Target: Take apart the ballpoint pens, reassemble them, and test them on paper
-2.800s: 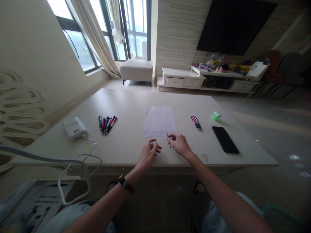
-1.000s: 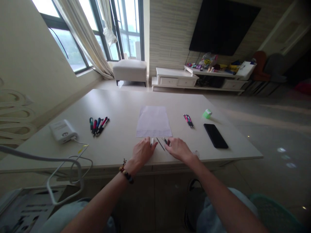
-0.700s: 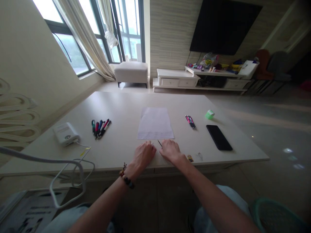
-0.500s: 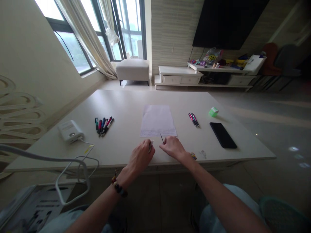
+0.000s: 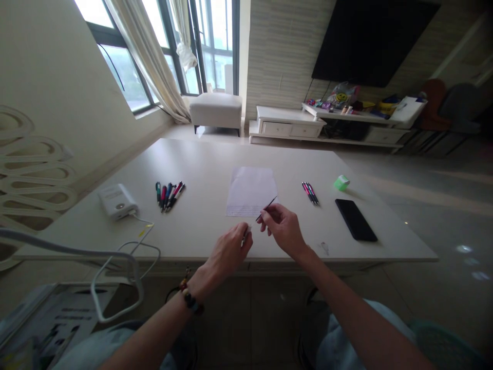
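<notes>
My right hand [image 5: 283, 226] pinches a thin dark rod [image 5: 271, 202], shaped like a pen refill, between thumb and fingers. The rod slants, its upper end over the lower right part of a white paper sheet [image 5: 252, 187]. Close by on the left, my left hand [image 5: 233, 246] is closed on a small whitish object [image 5: 248, 229], mostly hidden by the fingers; its kind cannot be made out. Both hands hover over the table's near edge, a small gap between them. Printed or ruled lines show along the sheet's near edge.
On the white table [image 5: 200, 169], several pens [image 5: 169, 197] lie at left and more pens [image 5: 310, 193] at right. Beyond these are a green-and-white small block [image 5: 341, 182] and a black phone [image 5: 355, 220]. A white power adapter [image 5: 117, 201] with a cable [image 5: 144, 241] occupies the left side.
My right hand has turned and opened its outer fingers somewhat, and the rod now shows longer, tilted up to the right. The left hand stays closed. The whole view has shifted slightly.
</notes>
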Demonstrator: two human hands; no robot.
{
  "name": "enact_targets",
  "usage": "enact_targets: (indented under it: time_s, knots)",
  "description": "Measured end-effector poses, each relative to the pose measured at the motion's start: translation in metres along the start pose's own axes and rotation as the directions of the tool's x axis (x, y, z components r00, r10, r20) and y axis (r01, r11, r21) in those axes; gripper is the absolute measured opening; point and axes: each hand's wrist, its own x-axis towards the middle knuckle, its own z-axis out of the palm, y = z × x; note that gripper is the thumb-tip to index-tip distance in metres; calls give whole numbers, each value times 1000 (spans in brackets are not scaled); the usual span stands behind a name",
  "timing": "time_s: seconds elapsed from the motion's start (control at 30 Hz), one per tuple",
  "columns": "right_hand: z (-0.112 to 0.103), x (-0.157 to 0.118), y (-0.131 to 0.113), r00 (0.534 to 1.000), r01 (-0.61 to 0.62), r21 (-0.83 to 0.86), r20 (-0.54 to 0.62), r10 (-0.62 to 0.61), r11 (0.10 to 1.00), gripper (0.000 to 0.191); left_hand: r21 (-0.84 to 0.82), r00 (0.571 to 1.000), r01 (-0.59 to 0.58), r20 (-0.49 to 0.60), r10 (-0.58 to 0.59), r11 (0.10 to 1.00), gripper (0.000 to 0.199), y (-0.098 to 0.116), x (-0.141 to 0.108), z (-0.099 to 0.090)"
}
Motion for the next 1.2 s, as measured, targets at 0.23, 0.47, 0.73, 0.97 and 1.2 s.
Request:
enact_targets:
  time_s: [0.23, 0.47, 0.73, 0.97, 1.2]
  knots:
    - [-2, 0, 1, 994, 67, -193, 92, -50, 979, 17, 58, 999, -36, -4, 36, 998, 11, 1, 0, 2]
    - [-7, 3, -1, 995, 53, -144, 90, -40, 988, 19, 41, 999, -40, -2, 40, 998, 13, 4, 1, 3]
    - [-9, 2, -2, 993, 74, -222, 107, -52, 972, 7, -218, 999, -40, -3, 40, 975, 20, 9, 3, 2]
    - [-17, 6, -6, 972, 6, -141, 233, 28, 990, 18, -339, 1000, 17, -12, -22, 941, 26, 12, 3, 0]
    - [-45, 22, 26, 994, -20, -570, 79, 79, 822, 21, -560, 923, 138, -226, -311, 817, 29, 3, 11, 0]
